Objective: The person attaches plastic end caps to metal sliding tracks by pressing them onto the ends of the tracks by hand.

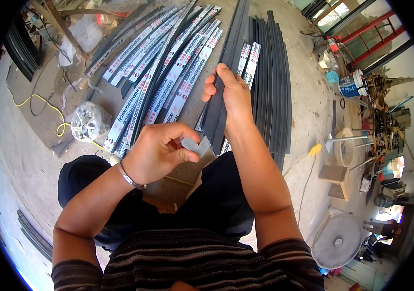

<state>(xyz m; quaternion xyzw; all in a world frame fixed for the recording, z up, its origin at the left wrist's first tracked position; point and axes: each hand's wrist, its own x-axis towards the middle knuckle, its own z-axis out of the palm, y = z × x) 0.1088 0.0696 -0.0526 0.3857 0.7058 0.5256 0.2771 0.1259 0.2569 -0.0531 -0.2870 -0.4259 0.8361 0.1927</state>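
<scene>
My right hand (236,94) is closed around a long dark grey metal profile (233,36), which runs from between my knees toward the far edge. At the near end of that profile is my left hand (161,148), its thumb and fingers pinching a small speckled grey piece (191,145). This piece is at the profile's cut end; whether it is pressed on it or just in front, I cannot tell. A bracelet (130,177) circles my left wrist.
White-labelled strips (187,72) lie on the floor beyond my left hand, dark profiles (270,82) to the right. A clear bag of small metal parts (89,121) sits at left. Farther right are a bucket (352,85), a wooden stool (334,174) and a round fan (338,241).
</scene>
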